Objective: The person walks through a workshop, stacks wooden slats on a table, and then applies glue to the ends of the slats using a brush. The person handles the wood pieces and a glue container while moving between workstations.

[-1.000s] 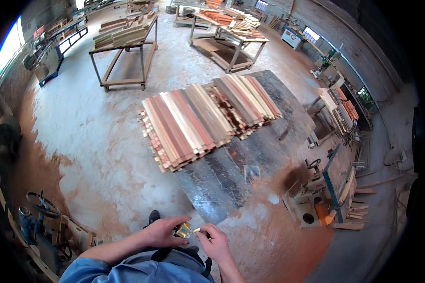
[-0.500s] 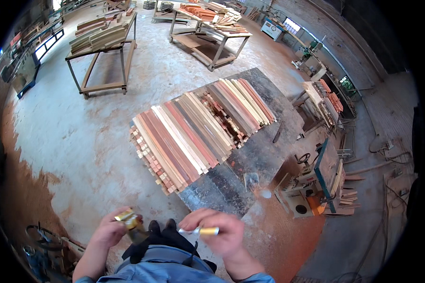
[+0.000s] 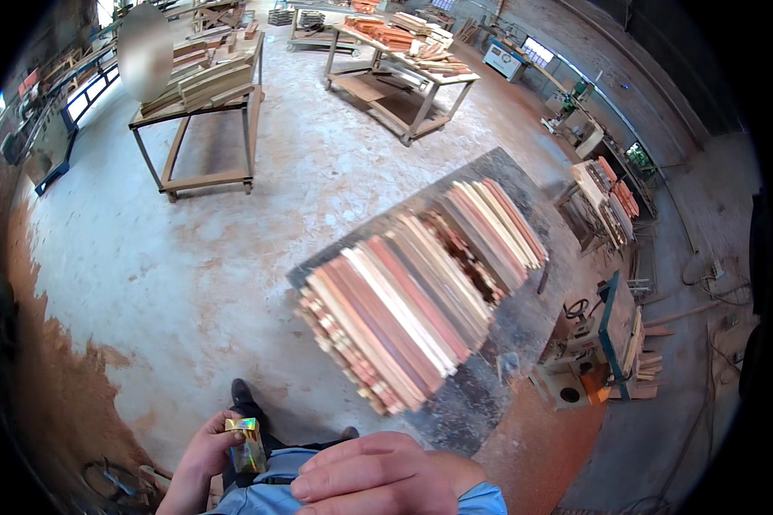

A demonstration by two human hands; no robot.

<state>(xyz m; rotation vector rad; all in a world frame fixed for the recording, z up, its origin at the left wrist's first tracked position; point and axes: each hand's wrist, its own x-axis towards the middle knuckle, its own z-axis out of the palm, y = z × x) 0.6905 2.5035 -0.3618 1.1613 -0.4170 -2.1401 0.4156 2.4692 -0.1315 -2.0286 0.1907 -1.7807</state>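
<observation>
My left hand [image 3: 217, 445] is closed around a shiny gold cigarette pack [image 3: 247, 446], held upright low in front of my body. My right hand [image 3: 374, 476] is raised close in front of my chest, its back toward the view and its fingers bent and pressed together. Whatever it holds is hidden behind the fingers. Beyond my hands, a dark worktable [image 3: 455, 408] bears a wide row of wood strips [image 3: 404, 300] in brown, cream, red and grey, their ends stacked in layers.
Wheeled carts with boards [image 3: 219, 81] and reddish timber [image 3: 395, 39] stand at the back. At right is a machine [image 3: 580, 356] with a handwheel, near another timber stack [image 3: 605, 197]. Sawdust [image 3: 69, 369] covers the floor at left. My shoe [image 3: 242, 395] shows below.
My right hand has risen closer to the view; the cigarette seen in it is now hidden. My left hand still holds the pack. The worktable has shifted right and down in view.
</observation>
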